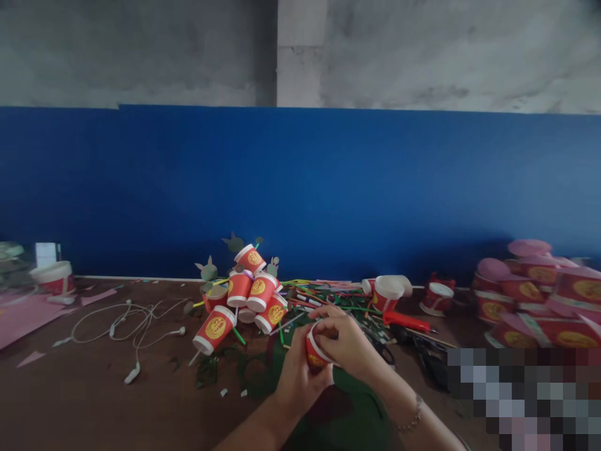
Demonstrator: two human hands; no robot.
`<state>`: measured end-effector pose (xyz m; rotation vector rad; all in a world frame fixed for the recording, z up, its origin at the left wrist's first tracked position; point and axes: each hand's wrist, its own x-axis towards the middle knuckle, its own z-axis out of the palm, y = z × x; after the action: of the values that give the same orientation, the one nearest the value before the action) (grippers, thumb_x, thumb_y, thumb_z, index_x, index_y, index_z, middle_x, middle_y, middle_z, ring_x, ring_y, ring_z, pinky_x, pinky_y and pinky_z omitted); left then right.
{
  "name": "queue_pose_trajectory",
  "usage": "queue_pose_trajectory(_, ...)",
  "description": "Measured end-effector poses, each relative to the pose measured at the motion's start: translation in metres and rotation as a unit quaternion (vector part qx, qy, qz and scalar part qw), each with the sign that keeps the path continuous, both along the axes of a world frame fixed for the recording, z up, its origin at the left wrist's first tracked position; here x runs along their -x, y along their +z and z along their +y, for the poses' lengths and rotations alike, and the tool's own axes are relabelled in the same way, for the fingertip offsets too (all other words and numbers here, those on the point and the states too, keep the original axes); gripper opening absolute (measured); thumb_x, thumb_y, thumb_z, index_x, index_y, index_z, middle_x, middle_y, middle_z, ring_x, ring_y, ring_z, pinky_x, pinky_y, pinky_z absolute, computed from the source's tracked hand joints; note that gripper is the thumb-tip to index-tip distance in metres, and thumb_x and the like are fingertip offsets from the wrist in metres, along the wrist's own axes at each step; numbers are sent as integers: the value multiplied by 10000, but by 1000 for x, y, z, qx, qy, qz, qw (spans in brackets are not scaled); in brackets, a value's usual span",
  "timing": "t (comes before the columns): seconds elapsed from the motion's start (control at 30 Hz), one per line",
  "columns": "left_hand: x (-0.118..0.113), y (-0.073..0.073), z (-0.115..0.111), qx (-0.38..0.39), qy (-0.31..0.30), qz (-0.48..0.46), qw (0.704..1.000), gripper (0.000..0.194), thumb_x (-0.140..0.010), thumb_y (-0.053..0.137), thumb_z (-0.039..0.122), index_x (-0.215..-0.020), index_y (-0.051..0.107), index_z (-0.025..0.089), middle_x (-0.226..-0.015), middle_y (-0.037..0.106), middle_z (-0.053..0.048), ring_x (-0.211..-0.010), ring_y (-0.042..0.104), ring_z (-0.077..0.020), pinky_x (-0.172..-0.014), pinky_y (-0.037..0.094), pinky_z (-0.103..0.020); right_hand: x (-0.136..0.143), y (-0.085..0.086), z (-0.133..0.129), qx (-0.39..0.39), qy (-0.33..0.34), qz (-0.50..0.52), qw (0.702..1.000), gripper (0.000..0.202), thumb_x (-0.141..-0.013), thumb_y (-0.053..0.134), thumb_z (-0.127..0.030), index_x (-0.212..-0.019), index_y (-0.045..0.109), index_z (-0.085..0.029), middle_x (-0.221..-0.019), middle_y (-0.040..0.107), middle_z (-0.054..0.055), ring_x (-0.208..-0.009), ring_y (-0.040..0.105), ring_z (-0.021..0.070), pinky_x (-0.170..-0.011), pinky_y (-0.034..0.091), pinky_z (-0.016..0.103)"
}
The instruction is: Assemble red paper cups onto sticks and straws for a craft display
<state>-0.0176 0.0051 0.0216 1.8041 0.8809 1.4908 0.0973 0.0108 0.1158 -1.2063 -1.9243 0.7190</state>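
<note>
Over the front middle of the table, a small red paper cup (315,356) with a white rim and a yellow print is tilted in my hands. My left hand (295,366) wraps around its side, thumb below. Bent fingers of my right hand (342,341) press at the cup's rim from above; whether they pinch anything small there is hidden. Left of my hands stands a pile of similar paper cups (239,288), fitted with straws and grey rabbit-shaped cutouts (208,269). Dark green material (347,413) lies under my hands.
Colourful straws (323,291) and scraps are strewn behind my hands. To the right lie a red-handled tool (406,322), more cups (389,292) and stacked cups with pink tops (530,288). White earphones (134,373) and pink paper (28,316) are at left. A blue panel (300,188) backs the table.
</note>
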Motion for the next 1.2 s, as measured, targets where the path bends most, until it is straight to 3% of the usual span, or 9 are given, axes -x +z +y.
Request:
queue_pose_trajectory(0.13,2,1,0,-25,23,21,999,613,-675,549,28,-1238,370,195,-1140,534,-87,-1049,550,-224,-907,453,-377,1,1,0,-25,-12,-11,1000,202,-673,526,-111,-629,705,-194,-1023,624,78,-1019,553,229,-828,455,319)
queue_pose_trajectory(0.37,4,2,1,-51,40,38,997,680,-650,549,11,-1269,347,210,-1165,515,-88,-1075,529,-229,-931,430,-386,-5,6,4,83,17,32,996,156,-657,553,-137,-642,707,-162,-1080,628,87,-959,605,228,-819,472,323)
queue_pose_trajectory(0.6,3,4,-1,-52,46,44,997,696,-627,549,-2,-1257,349,216,-1156,515,-79,-1068,527,-228,-927,430,-391,-10,5,4,101,35,36,994,143,-671,574,-174,-677,716,-171,-1173,591,83,-1063,568,243,-865,461,340)
queue_pose_trajectory(0.73,2,7,-3,-25,14,38,999,600,-672,534,4,-1214,381,209,-1107,538,-72,-1012,557,-206,-881,462,-357,-6,4,1,74,14,33,997,158,-664,553,-140,-637,705,-175,-1188,573,86,-1061,565,241,-855,463,339)
queue_pose_trajectory(0.87,2,4,-4,-7,0,38,999,577,-706,538,29,-1225,357,204,-1099,541,-71,-995,564,-193,-859,477,-338,1,-1,-2,-24,-36,-16,999,180,-682,548,-135,-585,686,-196,-1156,577,77,-1108,506,254,-898,419,374)
queue_pose_trajectory(1.0,3,0,-1,-39,42,54,997,606,-702,554,49,-1249,333,192,-1142,519,-95,-1068,536,-222,-918,449,-387,4,-3,-2,-72,-52,-37,995,184,-692,550,-140,-600,691,-215,-1125,588,68,-1119,481,258,-934,380,404)
queue_pose_trajectory(1.2,6,-1,3,-99,122,92,983,661,-685,549,29,-1285,325,192,-1195,496,-122,-1118,504,-250,-956,421,-427,-11,10,4,-12,-19,-28,999,139,-721,565,-203,-745,701,-205,-1096,606,79,-1094,515,244,-956,368,397)
